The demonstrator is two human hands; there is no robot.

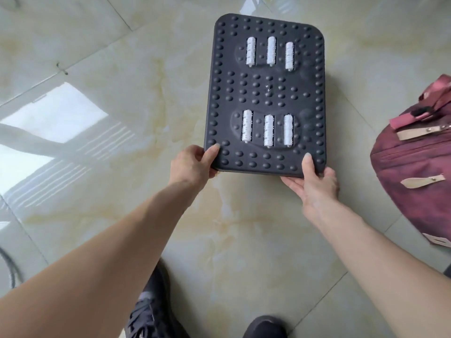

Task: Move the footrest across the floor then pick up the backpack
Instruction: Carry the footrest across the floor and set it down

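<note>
A black footrest with round bumps and several white rollers lies in the upper middle of the head view, its long side pointing away from me. My left hand grips its near left corner, thumb on top. My right hand holds the near right corner, thumb on top and fingers under the edge. A maroon backpack with tan zipper pulls rests on the floor at the right edge, apart from the footrest.
The floor is glossy pale marble tile with window reflections at the left. My two dark shoes stand at the bottom edge. A dark cable curls at the lower left.
</note>
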